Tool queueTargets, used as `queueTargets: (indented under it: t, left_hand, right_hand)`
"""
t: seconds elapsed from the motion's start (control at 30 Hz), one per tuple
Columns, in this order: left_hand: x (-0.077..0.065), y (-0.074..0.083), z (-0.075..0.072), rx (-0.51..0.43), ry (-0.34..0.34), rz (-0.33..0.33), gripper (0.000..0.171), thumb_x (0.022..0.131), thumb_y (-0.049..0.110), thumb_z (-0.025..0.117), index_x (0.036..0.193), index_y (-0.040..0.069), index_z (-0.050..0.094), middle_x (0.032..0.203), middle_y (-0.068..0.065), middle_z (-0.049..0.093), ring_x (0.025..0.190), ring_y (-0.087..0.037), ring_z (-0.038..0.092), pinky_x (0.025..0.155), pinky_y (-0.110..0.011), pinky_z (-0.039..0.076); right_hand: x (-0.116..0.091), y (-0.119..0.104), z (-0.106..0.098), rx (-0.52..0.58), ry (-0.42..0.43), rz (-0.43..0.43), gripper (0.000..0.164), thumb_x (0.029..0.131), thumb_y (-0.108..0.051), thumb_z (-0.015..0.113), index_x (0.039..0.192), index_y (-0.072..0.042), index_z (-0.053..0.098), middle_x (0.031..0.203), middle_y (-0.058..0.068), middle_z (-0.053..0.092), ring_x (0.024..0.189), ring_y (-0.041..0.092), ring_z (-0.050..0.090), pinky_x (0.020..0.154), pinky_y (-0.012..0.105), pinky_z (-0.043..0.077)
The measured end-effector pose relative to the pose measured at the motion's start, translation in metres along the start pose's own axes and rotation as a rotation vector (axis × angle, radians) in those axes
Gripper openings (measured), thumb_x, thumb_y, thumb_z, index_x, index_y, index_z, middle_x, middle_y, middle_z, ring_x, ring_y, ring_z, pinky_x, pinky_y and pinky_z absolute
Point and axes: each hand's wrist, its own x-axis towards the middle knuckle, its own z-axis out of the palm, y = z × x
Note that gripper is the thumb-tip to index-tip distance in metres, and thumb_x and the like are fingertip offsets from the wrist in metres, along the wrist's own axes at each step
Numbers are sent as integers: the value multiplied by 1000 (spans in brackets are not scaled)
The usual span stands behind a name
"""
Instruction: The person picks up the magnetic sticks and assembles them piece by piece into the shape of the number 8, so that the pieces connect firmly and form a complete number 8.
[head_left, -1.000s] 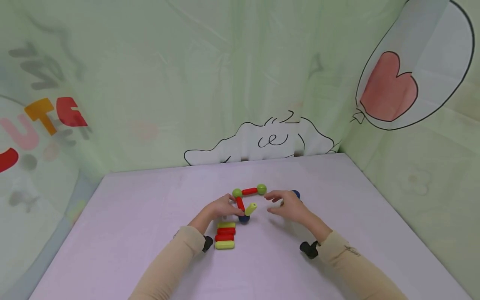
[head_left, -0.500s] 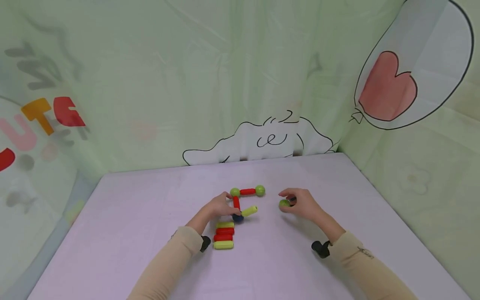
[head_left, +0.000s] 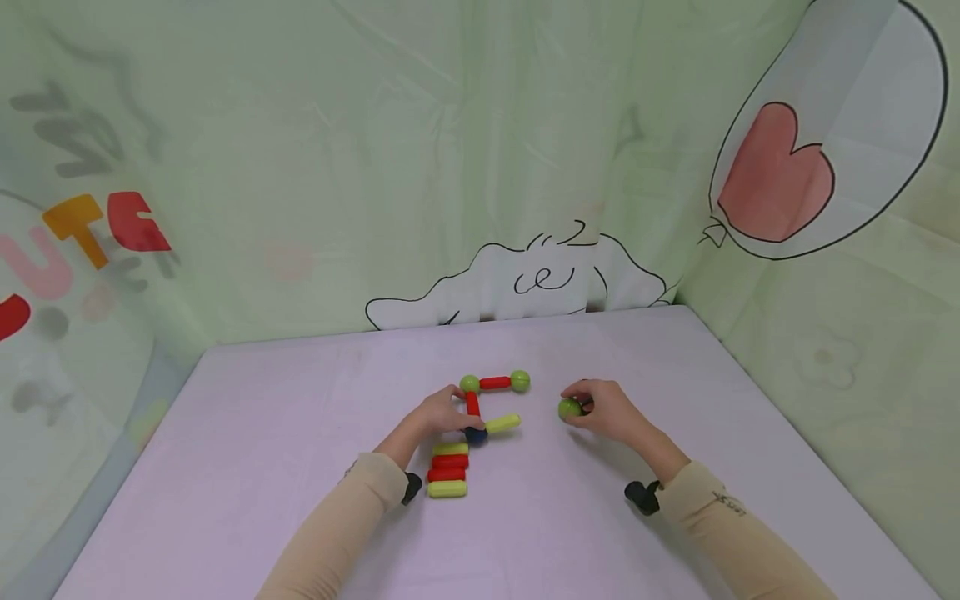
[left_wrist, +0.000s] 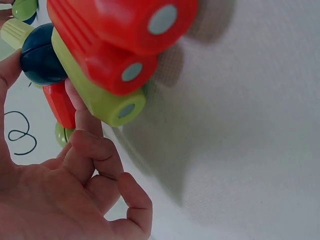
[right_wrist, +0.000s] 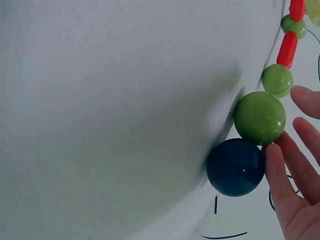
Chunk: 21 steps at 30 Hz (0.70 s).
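Observation:
My left hand [head_left: 437,414] pinches a navy ball [left_wrist: 42,55] with thumb and finger, at the near end of a built chain. From this ball a red rod [head_left: 472,404] runs back to a green ball [head_left: 469,384]. A second red rod [head_left: 495,383] links that to another green ball [head_left: 520,381]. A yellow-green rod [head_left: 503,423] sticks out rightward from the navy ball. My right hand [head_left: 611,410] holds a loose green ball [right_wrist: 260,118] at its fingertips, to the right of the chain. Beside it, against the fingers, is a second navy ball [right_wrist: 236,167].
Several loose rods lie in a stack near the left wrist, among them a red rod [head_left: 450,462] and a yellow-green rod [head_left: 447,489], with metal discs in their ends. All stand on a pale table [head_left: 540,533] backed by a printed curtain [head_left: 300,167].
My right hand has moved right and taken hold of the loose green ball. The yellow-green rod on the navy ball has swung from upward-tilted to pointing right. My left hand stays on the chain.

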Motion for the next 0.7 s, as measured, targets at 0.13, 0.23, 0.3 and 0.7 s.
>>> queueTargets:
  t: [0.13, 0.23, 0.3, 0.7]
  left_hand:
    - [1, 0, 0, 4, 8, -7, 65, 75, 36, 73, 126, 7, 45, 114, -14, 52, 101, -27, 46, 88, -45, 41]
    - [1, 0, 1, 12, 13, -10, 66, 74, 37, 74, 126, 7, 45, 111, -13, 53, 99, -27, 47, 88, -44, 42]
    - [1, 0, 1, 21, 18, -11, 66, 73, 37, 74, 125, 7, 46, 109, -13, 54, 99, -26, 47, 87, -44, 42]
    - [-2, 2, 1, 35, 31, -22, 64, 72, 36, 76, 122, 8, 48, 107, -12, 54, 97, -26, 47, 83, -43, 44]
  right_hand:
    - [2, 0, 2, -14, -9, -15, 31, 71, 0, 74, 100, 4, 64, 93, 11, 62, 84, 24, 57, 71, 35, 50]
    - [2, -1, 2, -10, -17, -37, 30, 71, 2, 74, 99, 5, 65, 91, 11, 61, 83, 25, 58, 70, 33, 51]
    - [2, -1, 3, -9, -22, -53, 29, 70, 3, 74, 98, 6, 65, 89, 11, 61, 82, 25, 58, 69, 32, 51]
    - [4, -9, 9, -3, -46, -55, 22, 70, -2, 76, 90, 1, 68, 87, 7, 62, 76, 19, 57, 64, 26, 48]
